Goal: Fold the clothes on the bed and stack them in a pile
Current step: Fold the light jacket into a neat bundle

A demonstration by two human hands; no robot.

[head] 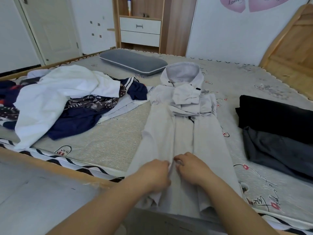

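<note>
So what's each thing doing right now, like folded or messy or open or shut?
Grey hooded jacket: spread flat, sleeves folded in.
Left hand: pinching the jacket's front.
Right hand: pinching the jacket's front.
Clothes heap: unfolded, jumbled.
Dark clothes: folded, stacked.
Drawers: shut.
Door: shut.

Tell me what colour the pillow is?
Grey with a white piped edge: the pillow shows clearly in the head view.

I see a pale grey hooded coat [177,133], a white garment [55,97], navy clothes [76,122], a black folded stack [277,116] and a grey pillow [132,61] with white piping.
</note>
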